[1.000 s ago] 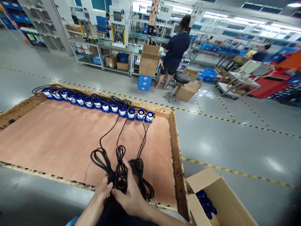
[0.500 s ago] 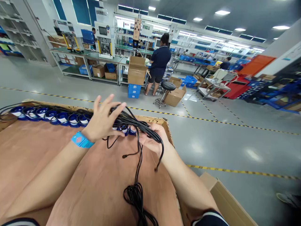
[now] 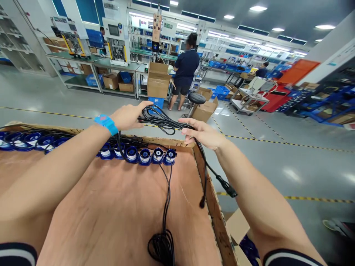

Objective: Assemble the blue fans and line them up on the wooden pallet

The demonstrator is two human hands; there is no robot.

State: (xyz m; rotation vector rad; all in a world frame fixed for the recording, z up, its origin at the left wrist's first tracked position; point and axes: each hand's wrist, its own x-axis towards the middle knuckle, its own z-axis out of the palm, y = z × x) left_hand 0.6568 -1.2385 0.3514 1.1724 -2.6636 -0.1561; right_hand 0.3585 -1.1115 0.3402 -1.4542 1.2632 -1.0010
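A looped bundle of black cable is stretched between my two hands above the far edge of the wooden tray. My left hand, with a blue wristband, is closed around the bundle's left end. At the right end, my right hand pinches the cable between thumb and fingers. Two loose ends hang below it, one with a thick black connector. Under the bundle stands a row of blue round parts with cables. Another coil of black cable lies on the tray floor.
The shallow tray has a wooden side wall and a plywood bottom. Beyond its right side is a cardboard box with blue items. Across the aisle, a person stands at a workbench beside stacked boxes and a stool.
Both hands have lifted the cable bundle up and away from the row of blue parts. My left hand has closed on it, and the connector ends now hang further right.
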